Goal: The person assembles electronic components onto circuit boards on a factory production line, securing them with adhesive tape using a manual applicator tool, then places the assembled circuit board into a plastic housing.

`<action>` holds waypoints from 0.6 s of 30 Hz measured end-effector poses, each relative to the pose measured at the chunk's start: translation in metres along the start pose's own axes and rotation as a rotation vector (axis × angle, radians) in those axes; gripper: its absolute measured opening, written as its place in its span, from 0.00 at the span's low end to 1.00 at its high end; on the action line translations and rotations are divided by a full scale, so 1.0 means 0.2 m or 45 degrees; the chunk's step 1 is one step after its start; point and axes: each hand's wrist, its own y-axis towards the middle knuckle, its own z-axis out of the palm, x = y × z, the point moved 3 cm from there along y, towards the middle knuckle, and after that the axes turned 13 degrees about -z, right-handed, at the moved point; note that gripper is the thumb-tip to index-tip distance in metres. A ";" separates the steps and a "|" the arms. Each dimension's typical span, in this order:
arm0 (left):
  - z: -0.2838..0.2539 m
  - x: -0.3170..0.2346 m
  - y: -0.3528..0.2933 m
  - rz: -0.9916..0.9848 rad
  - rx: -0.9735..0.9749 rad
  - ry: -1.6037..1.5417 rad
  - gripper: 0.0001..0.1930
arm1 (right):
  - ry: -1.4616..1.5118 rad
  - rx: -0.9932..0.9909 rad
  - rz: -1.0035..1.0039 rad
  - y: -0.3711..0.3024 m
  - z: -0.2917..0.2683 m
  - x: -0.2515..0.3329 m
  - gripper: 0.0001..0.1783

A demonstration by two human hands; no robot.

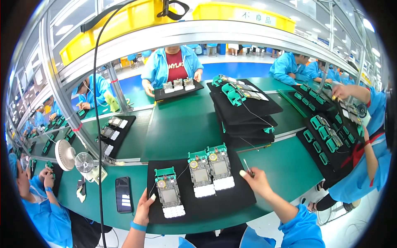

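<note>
mat, black: on the green bench, near. carries three circuit boards with green brackets: left board, set apart; middle board and right board, side by side, farther to the right.
right hand: thumb and fingers pinched around a slim tool, thin end pointing far, by the mat's right edge.
left hand: at the mat's left edge, thumb just beside the left board; fingers partly hidden, grip cannot be told.
phone, black: left of this hand.
</note>
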 end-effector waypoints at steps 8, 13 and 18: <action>-0.11 -0.13 0.24 0.118 -0.017 -0.001 0.21 | -0.245 0.021 -0.204 0.21 0.23 -0.13 0.15; -0.20 -0.26 0.62 0.130 -0.188 0.051 0.16 | -0.077 -0.002 -0.392 0.30 0.18 0.09 0.15; -0.21 -0.44 1.04 0.205 -0.419 0.100 0.18 | -0.325 -0.442 -0.594 0.48 -0.26 0.29 0.11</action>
